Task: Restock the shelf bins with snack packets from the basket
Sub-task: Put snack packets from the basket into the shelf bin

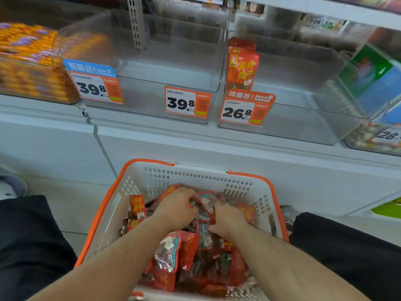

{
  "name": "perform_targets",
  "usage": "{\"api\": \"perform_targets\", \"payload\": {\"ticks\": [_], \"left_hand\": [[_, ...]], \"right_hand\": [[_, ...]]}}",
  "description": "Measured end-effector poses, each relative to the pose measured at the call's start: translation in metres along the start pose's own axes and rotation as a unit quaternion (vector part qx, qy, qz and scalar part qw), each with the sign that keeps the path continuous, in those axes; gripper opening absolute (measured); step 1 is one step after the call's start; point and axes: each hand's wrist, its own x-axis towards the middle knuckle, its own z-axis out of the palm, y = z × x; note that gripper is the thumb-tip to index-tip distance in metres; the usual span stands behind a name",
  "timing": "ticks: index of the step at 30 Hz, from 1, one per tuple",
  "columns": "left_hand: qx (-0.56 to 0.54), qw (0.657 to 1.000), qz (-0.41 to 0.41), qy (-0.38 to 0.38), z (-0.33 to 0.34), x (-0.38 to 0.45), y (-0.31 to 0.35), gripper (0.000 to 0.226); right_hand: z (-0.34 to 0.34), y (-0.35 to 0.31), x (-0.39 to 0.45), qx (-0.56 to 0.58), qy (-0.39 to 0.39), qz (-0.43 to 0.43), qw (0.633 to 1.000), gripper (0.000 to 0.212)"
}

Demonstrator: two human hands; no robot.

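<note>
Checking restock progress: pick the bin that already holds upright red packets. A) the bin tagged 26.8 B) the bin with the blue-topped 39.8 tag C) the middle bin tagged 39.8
A: the red packets stand upright in the clear bin behind the 26.8 tag.

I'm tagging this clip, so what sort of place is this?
Most likely a snack shop or supermarket aisle: clear shelf bins carry price tags, and a shopping basket of red snack packets sits below.

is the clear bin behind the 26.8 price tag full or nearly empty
Nearly empty. The clear bin holds a single red packet standing upright at its left wall; the rest shows bare bottom through the plastic.
</note>
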Motion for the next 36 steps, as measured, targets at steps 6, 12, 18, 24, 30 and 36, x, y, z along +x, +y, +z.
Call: {"api": "perform_targets", "payload": {"ticks": [6,12,18,24,30,36], "left_hand": [[-0.070,0.997,-0.037,-0.005,-0.006,0.003,0.000,0.027],[-0.256,0.963,-0.083,0.021,-0.030,0.011,0.017,0.036],[-0.549,0.826,-0.060,-0.109,-0.045,0.003,0.047,0.013],[-0.493,0.869,0.014,0.038,-0.066,0.004,0.068,0.012],[-0.449,0.886,0.094,0.070,-0.091,0.008,0.100,0.019],[-0.364,0.895,0.179,0.186,-0.135,0.035,0.124,0.041]], "right_hand": [[-0.062,0.007,-0.016,-0.076,0.027,-0.065,0.995,0.031],[-0.143,0.032,-0.048,-0.075,0.119,-0.207,0.968,0.054],[-0.186,0.027,-0.094,0.042,0.213,-0.279,0.935,0.059],[-0.205,0.027,-0.113,0.425,0.261,-0.148,0.854,0.081],[-0.211,0.024,-0.116,0.568,0.107,-0.098,0.810,0.013],[-0.237,0.037,-0.110,0.733,0.011,-0.064,0.677,0.036]]}}
